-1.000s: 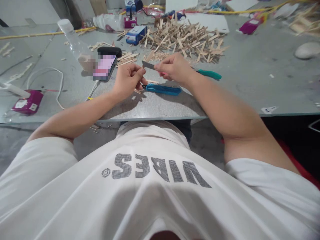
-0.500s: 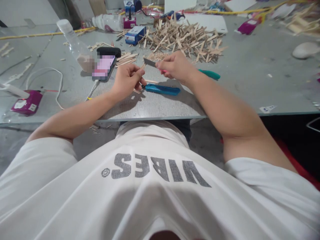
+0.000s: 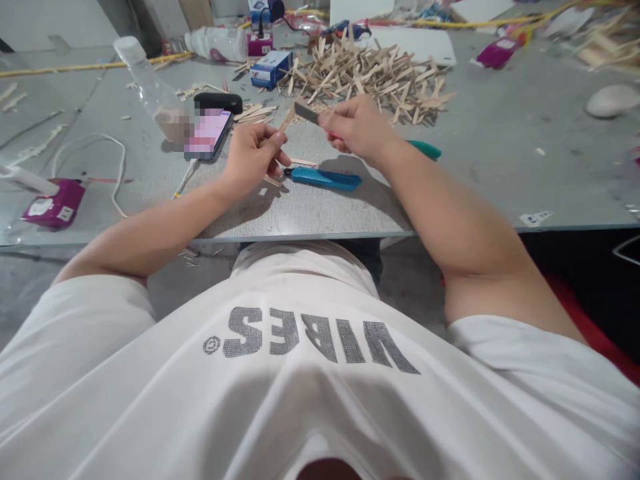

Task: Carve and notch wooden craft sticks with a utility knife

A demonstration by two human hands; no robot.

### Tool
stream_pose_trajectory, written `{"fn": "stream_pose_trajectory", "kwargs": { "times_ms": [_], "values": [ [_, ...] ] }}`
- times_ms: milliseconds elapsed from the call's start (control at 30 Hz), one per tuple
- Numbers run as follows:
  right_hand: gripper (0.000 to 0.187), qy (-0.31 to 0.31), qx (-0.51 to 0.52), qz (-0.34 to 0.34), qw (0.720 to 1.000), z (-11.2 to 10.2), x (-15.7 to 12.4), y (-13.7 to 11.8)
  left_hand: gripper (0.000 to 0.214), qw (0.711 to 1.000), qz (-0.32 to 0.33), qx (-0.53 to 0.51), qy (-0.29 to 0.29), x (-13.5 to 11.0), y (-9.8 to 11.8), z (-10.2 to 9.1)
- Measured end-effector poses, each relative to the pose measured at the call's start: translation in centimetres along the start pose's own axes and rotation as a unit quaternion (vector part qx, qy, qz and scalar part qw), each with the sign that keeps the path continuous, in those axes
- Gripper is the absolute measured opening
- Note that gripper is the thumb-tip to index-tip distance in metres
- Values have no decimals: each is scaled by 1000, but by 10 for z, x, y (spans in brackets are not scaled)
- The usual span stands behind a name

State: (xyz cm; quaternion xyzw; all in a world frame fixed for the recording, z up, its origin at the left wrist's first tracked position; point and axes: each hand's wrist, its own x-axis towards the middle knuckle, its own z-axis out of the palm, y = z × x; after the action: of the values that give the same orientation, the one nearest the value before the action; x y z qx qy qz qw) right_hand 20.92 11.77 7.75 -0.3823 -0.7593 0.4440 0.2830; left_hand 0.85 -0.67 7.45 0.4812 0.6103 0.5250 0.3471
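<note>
My left hand (image 3: 256, 152) pinches a thin wooden craft stick (image 3: 287, 121) between thumb and fingers, its free end pointing up and right. Closed around the pinkish-red handle of a flat, grey-bladed tool (image 3: 306, 113) is my right hand (image 3: 356, 128). The blade's end lies against or very near the stick's tip; contact is hard to tell. Below both hands a blue plastic-handled tool (image 3: 326, 178) lies on the table, with a loose stick (image 3: 303, 162) just behind it. A green handle (image 3: 426, 149) shows partly behind my right forearm.
A large heap of craft sticks (image 3: 370, 77) lies beyond my hands, with a smaller pile (image 3: 255, 113) left of it. A phone (image 3: 207, 133) on a cable, a tilted-looking bottle (image 3: 150, 90), a blue box (image 3: 271, 69) and a purple device (image 3: 54, 203) stand around. The table's edge (image 3: 310, 237) is near my body.
Both hands have shifted slightly up, the right also a little to the right. The stick now sticks out farther beside the blade. Each hand keeps its hold.
</note>
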Motion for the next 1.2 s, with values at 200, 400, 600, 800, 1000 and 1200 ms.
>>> {"fn": "stream_pose_trajectory", "kwargs": {
  "times_ms": [200,400,600,800,1000,1200],
  "values": [
    [54,-41,-73,-24,996,1,-4,-3,35,1000,4,6,6,2,-2,1],
    [53,-30,-82,-27,996,1,-3,-3,30,1000,20,17,-11,5,-7,-3],
    [52,-14,-71,-36,997,3,-4,-3,37,1000,5,6,-3,-1,1,-1],
    [51,-6,-46,-39,998,0,-1,3,31,1000,8,15,-6,2,-5,-2],
    [51,-36,-60,-36,997,4,-4,-1,27,1000,12,19,-15,3,-7,-4],
    [52,-23,-43,-32,998,0,0,4,36,1000,10,9,-10,3,-6,-2]
  ]
}}
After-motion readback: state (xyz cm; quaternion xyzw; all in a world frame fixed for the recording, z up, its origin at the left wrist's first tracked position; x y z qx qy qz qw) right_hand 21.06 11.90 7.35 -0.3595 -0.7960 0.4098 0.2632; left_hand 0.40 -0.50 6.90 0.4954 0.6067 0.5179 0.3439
